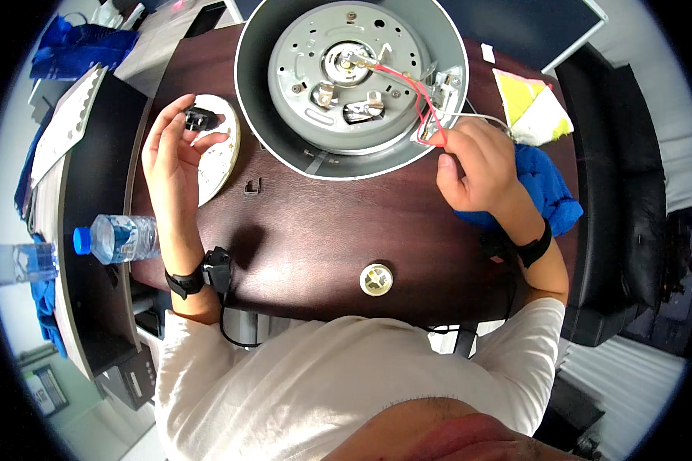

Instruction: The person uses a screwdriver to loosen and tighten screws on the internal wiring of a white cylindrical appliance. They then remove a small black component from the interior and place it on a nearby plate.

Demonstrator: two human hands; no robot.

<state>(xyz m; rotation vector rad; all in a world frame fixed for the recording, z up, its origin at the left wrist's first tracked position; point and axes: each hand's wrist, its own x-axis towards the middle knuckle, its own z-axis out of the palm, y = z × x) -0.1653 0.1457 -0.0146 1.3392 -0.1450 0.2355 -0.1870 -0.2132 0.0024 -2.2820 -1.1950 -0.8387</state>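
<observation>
My left hand (pixel 169 146) is raised at the left, its fingers closed on a small black plastic part (pixel 200 119). Just behind that part lies a white round dish (pixel 220 163) with small bits in it. An open round metal appliance housing (pixel 254 115) stands at the far middle, with a grey metal disc (pixel 300 58) inside carrying brackets and screws. Red wires (pixel 421 94) run from the disc's centre to the housing's right side. There my right hand (pixel 477 161) has thumb and index finger closed around the red wire's lower end. Its other fingers are curled.
A small black clip (pixel 252 186) lies near the dish. Closer to me sits a round pale cap-like piece (pixel 376 280). Blue cloth (pixel 550 188) and a yellow-white cloth (pixel 532 107) lie at the right. A water bottle (pixel 123 239) is at the left, beside a shelf unit.
</observation>
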